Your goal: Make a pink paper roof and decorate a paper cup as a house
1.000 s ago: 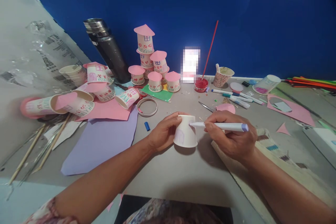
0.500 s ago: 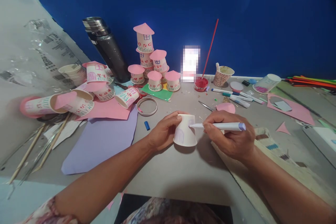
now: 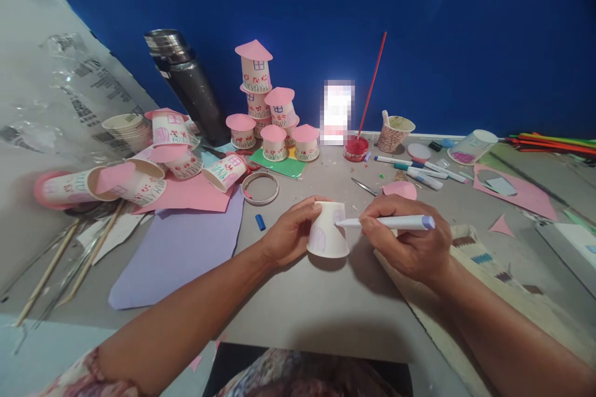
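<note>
My left hand [image 3: 294,229] is closed around the left side of a white paper cup [image 3: 328,232], which is held upside down, wide rim at the bottom. Pale purple marks show on its wall: an arched shape low down and a smaller patch higher up. In my right hand [image 3: 410,239] is a white felt-tip marker [image 3: 395,223] with a light purple end, gripped like a pen. Its tip touches the cup's upper right part. A dark blue marker cap [image 3: 260,222] lies on the table left of my hands.
Decorated paper cups with pink cone roofs [image 3: 256,68] stand stacked at the back. A steel flask [image 3: 186,87] leans behind. Several markers [image 3: 419,167], scissors [image 3: 365,187], a tape roll [image 3: 260,188], purple paper [image 3: 186,254] and a red pot [image 3: 356,149] surround my hands.
The marker tip stays on the cup's upper patch, which looks slightly more filled with purple. Both hands hold nearly the same place.
</note>
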A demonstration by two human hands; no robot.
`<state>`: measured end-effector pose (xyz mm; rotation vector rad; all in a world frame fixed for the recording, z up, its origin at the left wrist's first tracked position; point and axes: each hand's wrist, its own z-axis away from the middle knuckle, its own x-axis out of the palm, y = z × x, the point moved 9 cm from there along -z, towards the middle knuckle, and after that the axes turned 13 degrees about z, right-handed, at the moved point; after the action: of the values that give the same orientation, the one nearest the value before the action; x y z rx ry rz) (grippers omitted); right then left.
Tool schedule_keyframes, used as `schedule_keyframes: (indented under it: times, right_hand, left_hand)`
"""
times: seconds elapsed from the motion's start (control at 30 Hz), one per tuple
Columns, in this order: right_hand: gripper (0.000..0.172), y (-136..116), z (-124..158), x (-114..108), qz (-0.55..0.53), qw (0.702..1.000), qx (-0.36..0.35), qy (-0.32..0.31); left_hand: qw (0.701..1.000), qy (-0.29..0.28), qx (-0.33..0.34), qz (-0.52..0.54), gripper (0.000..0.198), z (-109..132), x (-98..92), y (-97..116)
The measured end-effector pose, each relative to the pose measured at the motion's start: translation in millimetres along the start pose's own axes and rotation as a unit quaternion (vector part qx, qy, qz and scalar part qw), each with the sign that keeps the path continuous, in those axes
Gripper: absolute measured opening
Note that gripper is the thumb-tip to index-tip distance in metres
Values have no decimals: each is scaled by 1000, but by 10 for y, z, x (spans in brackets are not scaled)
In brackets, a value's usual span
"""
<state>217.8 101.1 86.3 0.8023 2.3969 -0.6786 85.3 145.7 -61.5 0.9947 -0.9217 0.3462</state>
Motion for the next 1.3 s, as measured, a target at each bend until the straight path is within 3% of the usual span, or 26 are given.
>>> schedule_keyframes:
  times: [0.23,0.43,0.77,1.3]
  right_hand:
    - [17,131,38,-75,12,998,49,42]
    - [16,218,83,-95,20,995,68,66]
    - [16,219,74,-88,11,996,71,57]
    - [16,169,58,-73,-5,997,65,50]
  left_hand:
    - [1000,7,-17,17,49,0,-37,-33]
    - [999,-34,-29,24,44,3,36,-44]
    - [994,-52,-53,78,39,9,51,-63]
    - [992,-62,-73,78,38,28,85,-86]
